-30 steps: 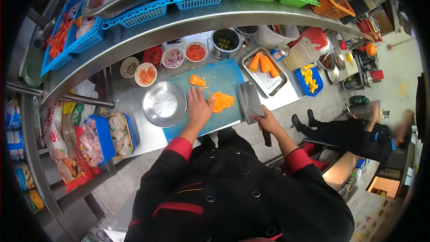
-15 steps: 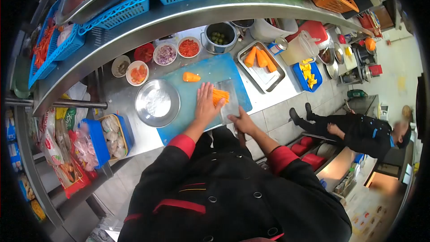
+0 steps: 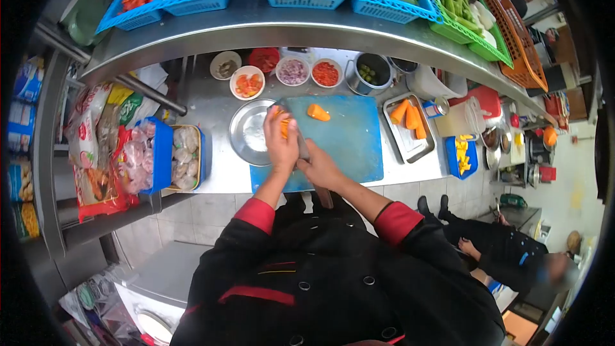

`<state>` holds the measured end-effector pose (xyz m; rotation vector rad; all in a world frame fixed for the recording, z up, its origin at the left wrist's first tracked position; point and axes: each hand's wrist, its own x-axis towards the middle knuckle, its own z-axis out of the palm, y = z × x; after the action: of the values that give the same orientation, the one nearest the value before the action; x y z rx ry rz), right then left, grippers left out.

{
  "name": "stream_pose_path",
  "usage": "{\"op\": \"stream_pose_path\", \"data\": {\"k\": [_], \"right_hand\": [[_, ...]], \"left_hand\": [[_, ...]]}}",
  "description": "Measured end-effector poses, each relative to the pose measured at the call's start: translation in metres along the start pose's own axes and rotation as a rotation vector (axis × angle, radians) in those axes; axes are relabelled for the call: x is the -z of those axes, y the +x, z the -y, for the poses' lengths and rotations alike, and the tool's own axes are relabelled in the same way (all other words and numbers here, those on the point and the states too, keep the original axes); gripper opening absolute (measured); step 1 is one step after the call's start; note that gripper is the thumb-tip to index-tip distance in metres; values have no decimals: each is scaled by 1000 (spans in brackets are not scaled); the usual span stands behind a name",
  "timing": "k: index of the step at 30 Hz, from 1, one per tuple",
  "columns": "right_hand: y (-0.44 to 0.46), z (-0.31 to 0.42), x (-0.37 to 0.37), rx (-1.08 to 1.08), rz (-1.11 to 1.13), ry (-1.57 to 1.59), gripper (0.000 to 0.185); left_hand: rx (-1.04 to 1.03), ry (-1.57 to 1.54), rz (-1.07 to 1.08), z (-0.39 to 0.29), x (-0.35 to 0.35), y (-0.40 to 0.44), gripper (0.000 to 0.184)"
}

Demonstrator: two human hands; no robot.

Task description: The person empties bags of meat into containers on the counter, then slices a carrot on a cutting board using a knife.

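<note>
My left hand (image 3: 280,144) is closed around a bunch of cut carrot strips (image 3: 284,127), pressing them toward the blade of a cleaver (image 3: 302,147). Only part of the strips shows past the fingers. My right hand (image 3: 320,168) grips the cleaver where blade meets handle, and the handle points down toward my body. Both hands are over the left side of a blue cutting board (image 3: 352,147), next to the rim of a round metal bowl (image 3: 240,144). A stub of carrot (image 3: 318,113) lies on the board behind the cleaver.
Small bowls of chopped tomato (image 3: 247,83), onion (image 3: 293,72) and red pepper (image 3: 327,74) line the back. A metal tray (image 3: 416,152) with carrots sits right, beside a blue basket (image 3: 463,157) of yellow pieces. A steel shelf (image 3: 288,33) overhangs the counter. Another person (image 3: 506,250) is at right.
Both hands moved left across the board with the cleaver and carrot strips, from the board's middle to beside the metal bowl. The camera view has also shifted.
</note>
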<state>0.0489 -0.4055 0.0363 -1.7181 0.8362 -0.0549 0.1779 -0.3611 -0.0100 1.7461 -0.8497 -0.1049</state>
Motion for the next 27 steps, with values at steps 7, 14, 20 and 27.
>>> {"op": "stream_pose_path", "data": {"k": [7,14,20,27], "right_hand": [[-9,28,32,72,-21,23,33],[-48,0,85,-117,13,14,36],[-53,25,76,-157,65,181,36],[-87,-27,126,-232,84,204,46]], "left_hand": [[-29,177,-161,63,47,17,17],[-77,38,-34,4,28,51,18],[-389,109,187,-1,10,32,14],[-138,449,34,28,35,38,22]]}}
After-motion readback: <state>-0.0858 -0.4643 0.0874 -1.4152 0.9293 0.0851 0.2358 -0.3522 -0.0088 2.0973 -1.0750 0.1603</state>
